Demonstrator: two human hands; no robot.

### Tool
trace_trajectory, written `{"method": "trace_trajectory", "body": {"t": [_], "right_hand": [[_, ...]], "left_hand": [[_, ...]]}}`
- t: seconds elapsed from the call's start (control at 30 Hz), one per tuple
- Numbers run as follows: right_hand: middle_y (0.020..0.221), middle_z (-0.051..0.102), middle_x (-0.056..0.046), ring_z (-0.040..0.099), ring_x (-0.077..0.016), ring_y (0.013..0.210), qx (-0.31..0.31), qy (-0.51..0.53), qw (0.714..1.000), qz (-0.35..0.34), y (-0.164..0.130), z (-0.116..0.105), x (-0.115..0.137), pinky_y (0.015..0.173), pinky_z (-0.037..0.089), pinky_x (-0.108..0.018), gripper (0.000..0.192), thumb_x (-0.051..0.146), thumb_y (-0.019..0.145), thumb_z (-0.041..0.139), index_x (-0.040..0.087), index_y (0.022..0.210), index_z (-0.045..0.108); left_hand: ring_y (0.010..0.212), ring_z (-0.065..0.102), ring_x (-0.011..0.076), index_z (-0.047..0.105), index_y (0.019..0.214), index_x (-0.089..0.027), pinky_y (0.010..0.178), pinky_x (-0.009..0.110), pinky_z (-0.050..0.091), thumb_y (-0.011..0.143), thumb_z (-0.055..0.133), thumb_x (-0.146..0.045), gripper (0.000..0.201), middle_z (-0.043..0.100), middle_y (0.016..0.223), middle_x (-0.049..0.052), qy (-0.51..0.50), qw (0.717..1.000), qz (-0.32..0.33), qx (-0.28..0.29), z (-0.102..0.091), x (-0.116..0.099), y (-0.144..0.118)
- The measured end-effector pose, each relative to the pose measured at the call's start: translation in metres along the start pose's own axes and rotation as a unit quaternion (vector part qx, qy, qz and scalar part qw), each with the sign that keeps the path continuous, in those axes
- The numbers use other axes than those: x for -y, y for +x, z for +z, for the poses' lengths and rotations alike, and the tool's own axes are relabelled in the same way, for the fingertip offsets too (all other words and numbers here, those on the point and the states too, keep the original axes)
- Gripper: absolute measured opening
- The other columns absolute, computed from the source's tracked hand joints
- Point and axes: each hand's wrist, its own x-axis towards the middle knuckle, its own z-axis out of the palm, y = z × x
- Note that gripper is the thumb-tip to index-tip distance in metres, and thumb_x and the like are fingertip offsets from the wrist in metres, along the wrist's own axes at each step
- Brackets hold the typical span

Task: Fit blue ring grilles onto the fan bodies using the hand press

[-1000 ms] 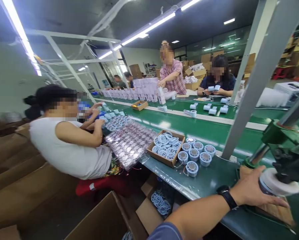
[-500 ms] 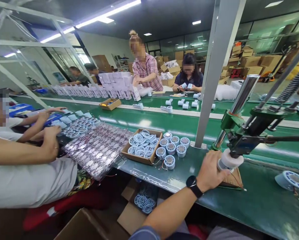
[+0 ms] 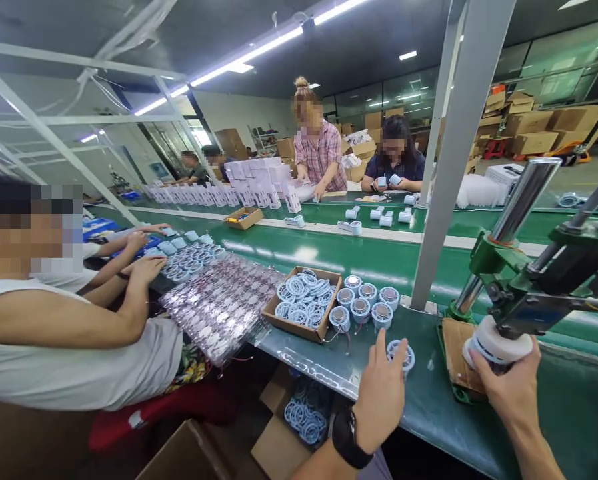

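My left hand [image 3: 381,393], with a black watch on the wrist, grips a small white and blue round part [image 3: 403,353] by its fingertips just above the green bench. My right hand [image 3: 509,393] comes up from below and holds a larger white round part [image 3: 496,343] seated under the head of a green hand press [image 3: 523,293]. A brown cardboard pad [image 3: 453,350] lies at the foot of the press. Several more round parts [image 3: 363,303] stand in a cluster just beyond my left hand.
An open cardboard box of blue-white rings [image 3: 283,319] sits beside shiny blister sheets [image 3: 223,303]. A grey post [image 3: 451,167] rises behind the parts. A co-worker in a white top [image 3: 79,360] sits at left. Another box of rings [image 3: 306,417] is under the bench.
My left hand has let go of the part under the press and now has a small round part by the cluster. My right hand has come in and taken the press part.
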Motion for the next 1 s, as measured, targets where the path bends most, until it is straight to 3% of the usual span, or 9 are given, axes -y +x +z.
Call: {"method": "trace_trajectory", "body": {"t": [0.1,0.2,0.33,0.43,0.53,0.6,0.77,0.87,1.0], "right_hand": [[0.132,0.056,-0.024,0.06,-0.043,0.117,-0.059,-0.025,0.998,0.028,-0.007,0.005,0.004,0.1,0.047,-0.06,0.111,0.068,0.066,0.076,0.008,0.15,0.036],[0.127,0.06,-0.025,0.059,-0.0443,0.119,-0.112,-0.094,0.989,-0.025,-0.004,-0.019,-0.001,0.101,0.045,-0.062,0.093,0.067,0.079,0.064,0.008,0.148,0.043],[0.107,0.067,-0.026,0.064,-0.0429,0.107,-0.071,-0.282,0.947,-0.139,0.023,-0.068,-0.051,0.083,0.051,-0.055,0.065,0.065,0.091,0.048,0.016,0.13,0.063],[0.09,0.069,-0.02,0.067,-0.0372,0.083,-0.052,-0.331,0.907,-0.256,0.04,-0.102,-0.082,0.072,0.049,-0.053,0.055,0.064,0.092,0.04,0.023,0.117,0.068],[0.101,0.067,-0.019,0.067,-0.0376,0.095,-0.058,-0.31,0.902,-0.295,0.031,-0.117,-0.063,0.084,0.047,-0.057,0.039,0.05,0.094,0.046,0.024,0.113,0.069],[0.108,0.065,-0.019,0.064,-0.0374,0.106,-0.053,-0.258,0.92,-0.291,0.007,-0.103,-0.028,0.092,0.046,-0.058,0.031,0.032,0.095,0.051,0.022,0.119,0.066],[0.127,0.063,-0.013,0.063,-0.0262,0.115,0.108,-0.178,0.925,-0.318,-0.074,0.001,0.043,0.093,0.057,-0.041,0.037,0.021,0.093,0.051,0.023,0.129,0.06],[0.138,0.059,-0.016,0.055,-0.0317,0.127,0.18,-0.135,0.931,-0.288,-0.1,0.042,0.047,0.098,0.055,-0.049,0.037,0.019,0.091,0.056,0.021,0.127,0.065],[0.129,0.066,-0.011,0.057,-0.0296,0.123,0.223,-0.071,0.94,-0.249,-0.108,0.028,0.029,0.095,0.056,-0.05,0.019,0.018,0.091,0.058,0.024,0.103,0.071]], "left_hand": [[0.124,0.062,0.0267,0.057,0.14,-0.021,0.105,0.039,0.053,0.092,0.053,-0.008,0.05,0.058,0.145,0.014,0.018,1.0,0.009,-0.016,-0.034,0.016,0.024],[0.118,0.064,0.0255,0.066,0.125,-0.015,0.107,0.045,0.05,0.098,0.043,-0.006,0.036,0.069,0.124,0.015,0.062,0.995,-0.07,-0.036,-0.076,0.077,0.05],[0.101,0.069,0.0222,0.066,0.113,-0.015,0.09,0.045,0.058,0.097,0.064,-0.03,0.022,0.07,0.113,0.008,0.094,0.983,-0.156,-0.005,-0.116,0.166,0.069],[0.091,0.07,0.0196,0.068,0.106,-0.015,0.085,0.04,0.059,0.095,0.066,-0.032,0.021,0.072,0.104,0.006,0.089,0.982,-0.165,0.009,-0.127,0.197,0.066],[0.099,0.071,0.0275,0.07,0.103,-0.014,0.094,0.047,0.054,0.097,0.053,-0.024,0.02,0.075,0.102,0.012,0.076,0.984,-0.154,-0.04,-0.123,0.192,0.054],[0.107,0.069,0.0312,0.07,0.111,-0.014,0.097,0.049,0.053,0.097,0.044,-0.024,0.031,0.075,0.111,0.015,0.049,0.989,-0.126,-0.066,-0.11,0.175,0.042],[0.091,0.075,0.0225,0.075,0.106,-0.019,0.084,0.034,0.06,0.092,0.049,-0.022,0.03,0.079,0.101,0.007,-0.048,0.999,0.008,0.017,-0.032,0.112,0.018],[0.101,0.072,0.0245,0.074,0.112,-0.017,0.093,0.041,0.058,0.091,0.045,-0.015,0.036,0.077,0.11,0.012,-0.063,0.997,0.035,0.022,0.01,0.09,0.014],[0.123,0.063,0.0274,0.067,0.128,-0.02,0.107,0.052,0.049,0.095,0.046,-0.019,0.039,0.068,0.133,0.014,-0.067,0.997,0.043,0.014,0.023,0.091,0.003]]}}
